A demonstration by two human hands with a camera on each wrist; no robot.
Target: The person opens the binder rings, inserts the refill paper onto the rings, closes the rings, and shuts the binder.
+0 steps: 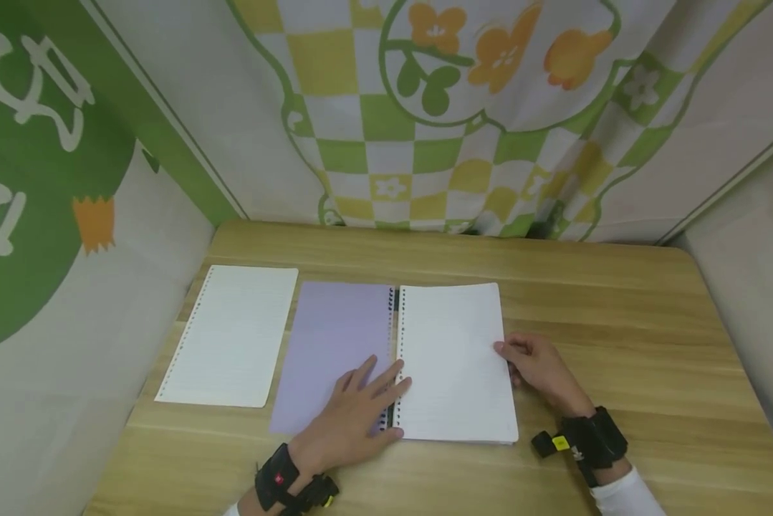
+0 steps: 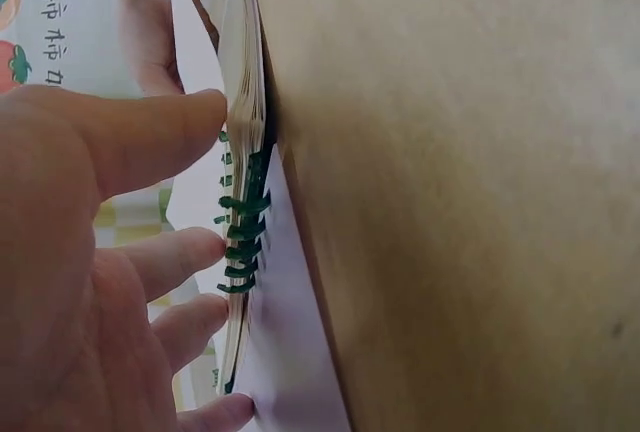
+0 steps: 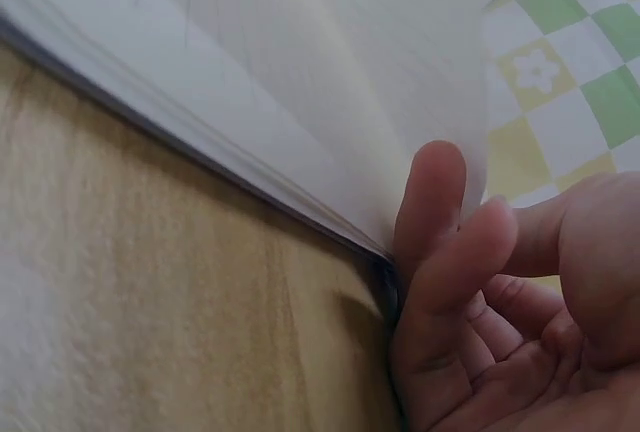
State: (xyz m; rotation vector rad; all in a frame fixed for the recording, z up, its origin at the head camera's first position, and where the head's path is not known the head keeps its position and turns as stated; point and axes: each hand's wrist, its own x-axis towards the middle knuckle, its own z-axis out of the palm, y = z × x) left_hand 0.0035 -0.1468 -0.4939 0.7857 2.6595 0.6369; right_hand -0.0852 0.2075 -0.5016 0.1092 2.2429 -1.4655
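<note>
A ring-bound notebook lies open on the table, its lined white pages on the right and its lilac cover folded out to the left. My left hand lies across the binding with fingers spread, fingertips on the punched edge of the top page. Dark green rings show under those fingers in the left wrist view. At the right edge, my right hand pinches a page between thumb and finger. In the right wrist view that page slants up from the stack beneath it.
A loose lined sheet with punched holes lies left of the cover. The wooden table extends right of the notebook. A checked curtain hangs behind the table's far edge. Both wrists wear black straps with small devices.
</note>
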